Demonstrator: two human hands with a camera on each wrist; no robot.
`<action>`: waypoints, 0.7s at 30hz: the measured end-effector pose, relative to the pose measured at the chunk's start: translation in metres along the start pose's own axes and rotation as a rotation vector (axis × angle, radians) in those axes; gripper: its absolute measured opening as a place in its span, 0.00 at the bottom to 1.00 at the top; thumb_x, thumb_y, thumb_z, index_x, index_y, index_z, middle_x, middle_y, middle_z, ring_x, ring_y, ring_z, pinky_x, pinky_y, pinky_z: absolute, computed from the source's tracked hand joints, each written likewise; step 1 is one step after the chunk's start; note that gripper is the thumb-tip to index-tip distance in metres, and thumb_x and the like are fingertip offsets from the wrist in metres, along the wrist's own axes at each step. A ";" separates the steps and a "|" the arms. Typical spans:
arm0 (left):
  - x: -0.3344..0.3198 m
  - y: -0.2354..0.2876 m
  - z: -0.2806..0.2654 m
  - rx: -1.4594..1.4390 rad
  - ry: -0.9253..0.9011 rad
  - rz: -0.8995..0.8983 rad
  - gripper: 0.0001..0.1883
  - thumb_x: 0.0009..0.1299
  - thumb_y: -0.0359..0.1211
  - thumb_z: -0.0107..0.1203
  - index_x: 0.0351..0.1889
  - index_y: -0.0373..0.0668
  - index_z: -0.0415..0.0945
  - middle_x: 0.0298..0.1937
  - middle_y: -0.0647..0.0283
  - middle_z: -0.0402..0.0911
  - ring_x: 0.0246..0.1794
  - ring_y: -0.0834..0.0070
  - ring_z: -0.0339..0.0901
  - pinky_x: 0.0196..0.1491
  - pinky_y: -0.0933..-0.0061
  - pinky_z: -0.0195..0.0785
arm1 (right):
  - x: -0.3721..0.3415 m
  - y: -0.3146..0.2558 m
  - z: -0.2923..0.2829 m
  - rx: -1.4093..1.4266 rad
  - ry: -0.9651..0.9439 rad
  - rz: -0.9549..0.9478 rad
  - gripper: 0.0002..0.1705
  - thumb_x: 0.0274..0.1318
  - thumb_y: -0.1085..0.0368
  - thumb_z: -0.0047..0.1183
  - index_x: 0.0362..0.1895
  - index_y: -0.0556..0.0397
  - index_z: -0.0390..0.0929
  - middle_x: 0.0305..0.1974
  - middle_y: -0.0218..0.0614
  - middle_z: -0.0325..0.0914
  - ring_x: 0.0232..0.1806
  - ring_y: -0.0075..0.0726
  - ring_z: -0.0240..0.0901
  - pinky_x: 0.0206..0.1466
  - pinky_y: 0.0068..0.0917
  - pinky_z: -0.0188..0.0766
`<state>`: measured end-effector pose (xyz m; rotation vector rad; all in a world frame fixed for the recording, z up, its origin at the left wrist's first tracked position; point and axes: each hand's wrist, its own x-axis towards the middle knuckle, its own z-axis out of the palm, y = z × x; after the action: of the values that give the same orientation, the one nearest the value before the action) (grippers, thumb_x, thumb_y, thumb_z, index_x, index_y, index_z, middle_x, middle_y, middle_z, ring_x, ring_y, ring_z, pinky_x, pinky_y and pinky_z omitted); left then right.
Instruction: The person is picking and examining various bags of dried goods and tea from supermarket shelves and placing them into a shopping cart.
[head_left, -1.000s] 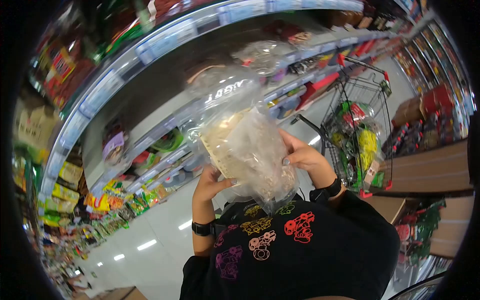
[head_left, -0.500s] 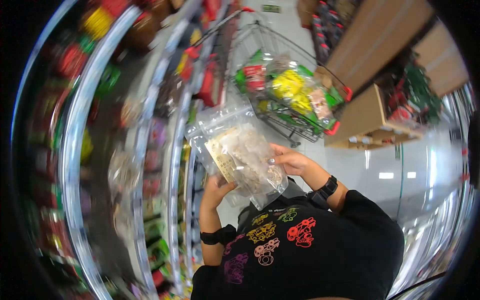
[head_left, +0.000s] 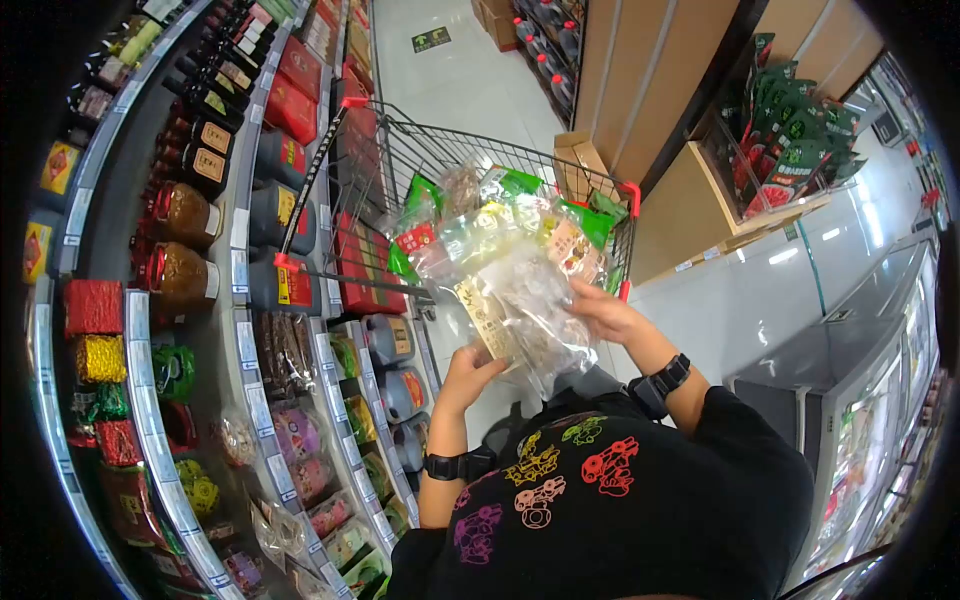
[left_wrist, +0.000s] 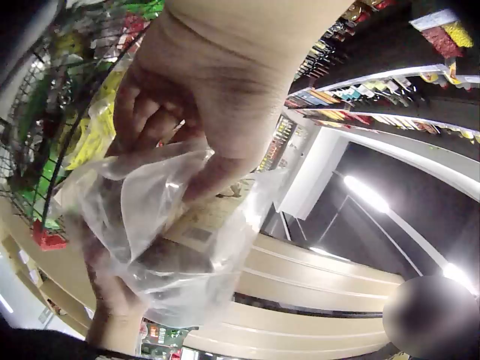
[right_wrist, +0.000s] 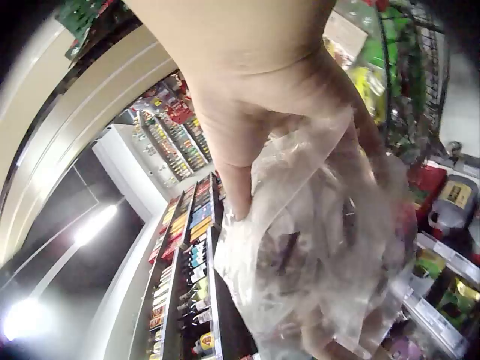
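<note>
In a supermarket aisle, stocked shelves are ranged from 8 to 11 o'clock, and a shopping cart is parked at 12, beyond the clear packaging held before the chest. The packaging is pinched toward 7 o'clock by the grip of the left hand, beside a pale label, and at 3 by that of the right hand; both sides are probably held so that the limp plastic is kept from folding.
</note>
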<state>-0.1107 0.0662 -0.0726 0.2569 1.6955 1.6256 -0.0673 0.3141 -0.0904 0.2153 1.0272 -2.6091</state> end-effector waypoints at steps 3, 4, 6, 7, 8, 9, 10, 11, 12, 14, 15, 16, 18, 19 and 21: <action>0.018 0.001 0.000 -0.094 0.117 0.051 0.16 0.56 0.27 0.53 0.43 0.32 0.70 0.38 0.61 0.77 0.35 0.79 0.73 0.39 0.79 0.64 | 0.015 -0.032 -0.014 -0.153 0.230 0.076 0.19 0.54 0.67 0.43 0.52 0.55 0.65 0.48 0.36 0.68 0.48 0.30 0.67 0.50 0.28 0.67; 0.023 0.003 -0.001 -0.145 0.158 0.026 0.16 0.56 0.28 0.54 0.42 0.33 0.71 0.37 0.62 0.77 0.34 0.79 0.73 0.37 0.80 0.64 | 0.021 -0.036 -0.019 -0.155 0.318 0.049 0.10 0.54 0.65 0.44 0.38 0.54 0.72 0.34 0.28 0.74 0.34 0.23 0.71 0.34 0.20 0.70; 0.038 -0.007 -0.008 -0.174 0.198 -0.039 0.16 0.55 0.28 0.54 0.42 0.33 0.71 0.36 0.63 0.77 0.33 0.80 0.72 0.36 0.80 0.63 | 0.026 -0.049 -0.034 -0.275 0.354 0.021 0.08 0.55 0.63 0.43 0.32 0.52 0.72 0.26 0.24 0.70 0.25 0.18 0.65 0.25 0.16 0.63; 0.043 -0.010 -0.011 -0.188 0.216 -0.073 0.16 0.55 0.29 0.54 0.42 0.34 0.71 0.35 0.63 0.77 0.32 0.80 0.72 0.35 0.80 0.63 | 0.027 -0.054 -0.034 -0.333 0.374 0.008 0.09 0.55 0.62 0.42 0.28 0.52 0.72 0.22 0.22 0.68 0.20 0.16 0.62 0.20 0.14 0.59; 0.050 -0.013 -0.012 -0.181 0.250 -0.079 0.15 0.55 0.29 0.55 0.41 0.33 0.72 0.33 0.63 0.77 0.29 0.81 0.71 0.33 0.81 0.62 | 0.028 -0.056 -0.032 -0.438 0.489 -0.048 0.12 0.56 0.60 0.41 0.22 0.50 0.69 0.15 0.18 0.59 0.14 0.14 0.50 0.16 0.13 0.46; 0.058 -0.011 -0.015 -0.140 0.264 -0.076 0.16 0.56 0.30 0.54 0.41 0.34 0.72 0.34 0.64 0.77 0.31 0.80 0.72 0.34 0.80 0.62 | 0.029 -0.061 -0.028 -0.468 0.536 -0.103 0.13 0.56 0.61 0.40 0.22 0.51 0.69 0.15 0.18 0.60 0.14 0.14 0.51 0.16 0.14 0.47; 0.067 -0.009 -0.017 -0.097 0.270 -0.076 0.16 0.56 0.30 0.54 0.42 0.34 0.72 0.36 0.64 0.77 0.33 0.79 0.72 0.36 0.80 0.63 | 0.030 -0.066 -0.027 -0.497 0.590 -0.158 0.13 0.56 0.61 0.40 0.23 0.52 0.70 0.15 0.18 0.61 0.14 0.14 0.51 0.16 0.15 0.47; 0.073 -0.010 -0.019 -0.052 0.265 -0.080 0.16 0.56 0.30 0.53 0.42 0.35 0.72 0.37 0.64 0.76 0.35 0.79 0.72 0.38 0.79 0.63 | 0.028 -0.068 -0.028 -0.523 0.655 -0.214 0.13 0.56 0.61 0.40 0.24 0.53 0.71 0.15 0.19 0.61 0.14 0.15 0.52 0.16 0.16 0.48; 0.083 -0.012 -0.022 -0.057 0.276 -0.041 0.14 0.57 0.32 0.53 0.40 0.36 0.72 0.34 0.65 0.76 0.31 0.80 0.72 0.34 0.81 0.63 | 0.030 -0.069 -0.026 -0.609 0.737 -0.318 0.12 0.56 0.61 0.40 0.31 0.53 0.74 0.14 0.24 0.63 0.14 0.17 0.51 0.16 0.20 0.49; 0.105 -0.006 -0.029 -0.064 0.271 -0.156 0.13 0.57 0.32 0.53 0.40 0.37 0.72 0.32 0.66 0.76 0.30 0.81 0.71 0.32 0.83 0.62 | 0.027 -0.074 0.002 -0.980 0.933 -0.424 0.10 0.54 0.62 0.41 0.35 0.50 0.75 0.19 0.31 0.69 0.19 0.23 0.62 0.22 0.23 0.58; 0.115 -0.003 -0.031 -0.057 0.270 -0.213 0.13 0.58 0.33 0.53 0.39 0.38 0.72 0.31 0.67 0.76 0.29 0.81 0.71 0.31 0.84 0.62 | 0.028 -0.073 0.016 -1.163 1.029 -0.466 0.11 0.54 0.63 0.42 0.37 0.49 0.76 0.21 0.34 0.71 0.21 0.26 0.67 0.25 0.25 0.63; 0.126 -0.001 -0.030 -0.097 0.251 -0.158 0.12 0.59 0.33 0.52 0.39 0.39 0.71 0.29 0.68 0.74 0.25 0.82 0.69 0.26 0.83 0.60 | 0.033 -0.066 0.025 -1.340 1.038 -0.597 0.12 0.52 0.63 0.44 0.40 0.46 0.75 0.24 0.37 0.73 0.25 0.31 0.70 0.30 0.28 0.66; 0.144 0.012 -0.021 -0.087 0.158 -0.098 0.13 0.59 0.33 0.52 0.40 0.39 0.70 0.29 0.68 0.74 0.23 0.82 0.68 0.24 0.82 0.60 | 0.039 -0.055 0.043 -1.658 0.975 -0.660 0.15 0.47 0.63 0.47 0.43 0.42 0.75 0.30 0.41 0.74 0.33 0.38 0.72 0.38 0.33 0.67; 0.151 0.017 -0.013 -0.088 0.113 -0.068 0.13 0.59 0.34 0.51 0.40 0.38 0.70 0.29 0.69 0.73 0.22 0.82 0.68 0.23 0.81 0.59 | 0.040 -0.050 0.050 -1.791 0.904 -0.585 0.18 0.45 0.63 0.48 0.44 0.41 0.74 0.34 0.41 0.75 0.37 0.40 0.71 0.43 0.35 0.66; 0.160 0.018 -0.003 -0.089 0.031 -0.110 0.16 0.60 0.34 0.50 0.45 0.40 0.67 0.29 0.69 0.73 0.21 0.83 0.66 0.22 0.81 0.58 | 0.053 -0.024 0.057 -2.026 0.992 -0.604 0.21 0.42 0.62 0.49 0.46 0.38 0.73 0.40 0.37 0.74 0.43 0.39 0.69 0.50 0.43 0.58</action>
<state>-0.2296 0.1654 -0.1167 0.0937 1.6267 1.6259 -0.1264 0.2784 -0.0473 0.6348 3.5445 -0.3013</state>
